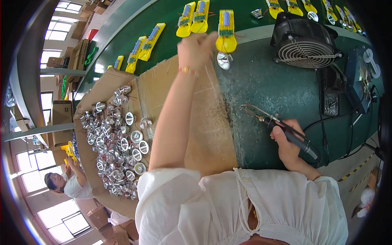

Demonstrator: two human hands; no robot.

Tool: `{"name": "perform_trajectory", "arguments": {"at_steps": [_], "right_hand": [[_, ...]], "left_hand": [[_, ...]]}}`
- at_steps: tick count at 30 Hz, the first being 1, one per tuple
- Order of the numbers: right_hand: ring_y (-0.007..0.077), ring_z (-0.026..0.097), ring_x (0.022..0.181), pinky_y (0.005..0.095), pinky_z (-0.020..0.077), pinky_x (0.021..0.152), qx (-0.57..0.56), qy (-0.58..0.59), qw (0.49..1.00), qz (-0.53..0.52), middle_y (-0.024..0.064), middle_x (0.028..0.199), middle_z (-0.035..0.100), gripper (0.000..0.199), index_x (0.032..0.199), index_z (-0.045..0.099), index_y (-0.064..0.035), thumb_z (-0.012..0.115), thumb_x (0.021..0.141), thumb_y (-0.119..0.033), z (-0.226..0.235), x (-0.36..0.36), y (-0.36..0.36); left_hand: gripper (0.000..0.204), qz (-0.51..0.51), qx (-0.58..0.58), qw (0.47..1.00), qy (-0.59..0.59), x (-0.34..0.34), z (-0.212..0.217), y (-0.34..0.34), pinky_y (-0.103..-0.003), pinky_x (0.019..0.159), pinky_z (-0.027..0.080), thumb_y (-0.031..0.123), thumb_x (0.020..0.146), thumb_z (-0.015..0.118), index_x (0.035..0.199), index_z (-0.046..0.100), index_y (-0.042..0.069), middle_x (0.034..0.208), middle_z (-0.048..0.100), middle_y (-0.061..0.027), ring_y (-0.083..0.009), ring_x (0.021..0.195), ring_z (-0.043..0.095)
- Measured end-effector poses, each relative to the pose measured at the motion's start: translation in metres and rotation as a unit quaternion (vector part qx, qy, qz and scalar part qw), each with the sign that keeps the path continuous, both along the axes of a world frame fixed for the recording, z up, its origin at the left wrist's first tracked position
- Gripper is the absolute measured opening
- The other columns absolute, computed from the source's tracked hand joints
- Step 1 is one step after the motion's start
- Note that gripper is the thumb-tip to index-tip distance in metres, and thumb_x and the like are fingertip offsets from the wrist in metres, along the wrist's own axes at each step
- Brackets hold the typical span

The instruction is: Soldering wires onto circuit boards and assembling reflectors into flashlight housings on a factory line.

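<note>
Two poses — left hand outstretched, grip unclear; right hand clasping soldering iron.

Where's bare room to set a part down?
Cardboard right of the left forearm: free, crumbs along its right edge. Green bench between fan and iron: free, crumbs toward the cardboard. Crowded: reflector pile left, yellow units along the far side, fan and blue unit at right.
</note>
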State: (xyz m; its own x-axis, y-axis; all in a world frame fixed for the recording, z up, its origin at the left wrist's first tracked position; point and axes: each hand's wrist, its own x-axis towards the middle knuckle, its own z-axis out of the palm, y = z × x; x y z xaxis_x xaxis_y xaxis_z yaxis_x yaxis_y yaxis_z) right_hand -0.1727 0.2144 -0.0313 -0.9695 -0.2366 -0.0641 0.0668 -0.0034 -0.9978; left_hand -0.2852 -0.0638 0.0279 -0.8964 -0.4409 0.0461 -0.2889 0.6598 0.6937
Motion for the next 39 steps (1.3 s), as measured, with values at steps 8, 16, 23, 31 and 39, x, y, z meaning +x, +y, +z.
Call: {"name": "perform_trajectory", "arguments": {"at_steps": [8, 16, 23, 31, 39], "right_hand": [[0.0079, 0.054, 0.062, 0.0233, 0.0431, 0.056, -0.005, -0.007, 0.999, 0.035, 0.0040, 0.069, 0.059, 0.014, 0.084, 0.052, -0.0022, 0.064, 0.079, -0.008, -0.003, 0.000, -0.001], [0.0106, 0.054, 0.059, 0.0225, 0.0450, 0.055, -0.014, -0.040, 0.999, 0.009, 0.0070, 0.067, 0.056, 0.014, 0.088, 0.051, 0.0004, 0.060, 0.082, -0.008, 0.002, -0.002, 0.005], [0.0087, 0.048, 0.056, 0.0200, 0.0375, 0.051, -0.010, -0.016, 1.000, -0.010, 0.0046, 0.065, 0.053, 0.017, 0.090, 0.051, -0.0003, 0.057, 0.083, -0.014, -0.002, -0.005, -0.007], [0.0080, 0.048, 0.056, 0.0193, 0.0368, 0.051, -0.027, -0.008, 1.000, -0.008, 0.0035, 0.066, 0.053, 0.015, 0.089, 0.052, -0.0015, 0.058, 0.084, -0.015, 0.000, 0.004, -0.006], [0.0091, 0.050, 0.055, 0.0199, 0.0381, 0.049, -0.021, -0.003, 1.000, 0.003, 0.0048, 0.064, 0.054, 0.015, 0.088, 0.053, -0.0004, 0.059, 0.082, -0.012, 0.005, 0.011, -0.007]], "left_hand": [[0.028, 0.046, -0.264, 0.963, -0.036, -0.068, -0.038, -0.040, -0.037, 0.068, 0.050, 0.036, 0.073, 0.061, 0.080, 0.070, 0.010, 0.076, 0.065, -0.0117, -0.0279, 0.071, 0.064], [0.018, -0.054, -0.330, 0.937, 0.100, 0.141, -0.027, 0.031, -0.033, 0.038, 0.040, 0.018, 0.074, 0.064, 0.063, 0.051, 0.012, 0.057, 0.049, -0.0060, -0.0227, 0.045, 0.053], [0.023, 0.059, -0.262, 0.955, 0.128, 0.231, -0.009, 0.028, -0.032, 0.040, 0.040, 0.030, 0.069, 0.071, 0.074, 0.059, 0.011, 0.062, 0.052, -0.0039, -0.0214, 0.048, 0.053], [0.019, 0.296, -0.316, 0.899, -0.062, 0.274, 0.020, -0.088, -0.036, 0.062, 0.046, 0.009, 0.073, 0.061, 0.092, 0.060, 0.013, 0.082, 0.055, -0.0051, -0.0242, 0.074, 0.057], [0.017, 0.066, -0.326, 0.935, -0.120, 0.264, 0.009, -0.144, -0.034, 0.073, 0.044, 0.013, 0.066, 0.070, 0.083, 0.070, 0.013, 0.086, 0.055, -0.0053, -0.0238, 0.088, 0.053]]}}
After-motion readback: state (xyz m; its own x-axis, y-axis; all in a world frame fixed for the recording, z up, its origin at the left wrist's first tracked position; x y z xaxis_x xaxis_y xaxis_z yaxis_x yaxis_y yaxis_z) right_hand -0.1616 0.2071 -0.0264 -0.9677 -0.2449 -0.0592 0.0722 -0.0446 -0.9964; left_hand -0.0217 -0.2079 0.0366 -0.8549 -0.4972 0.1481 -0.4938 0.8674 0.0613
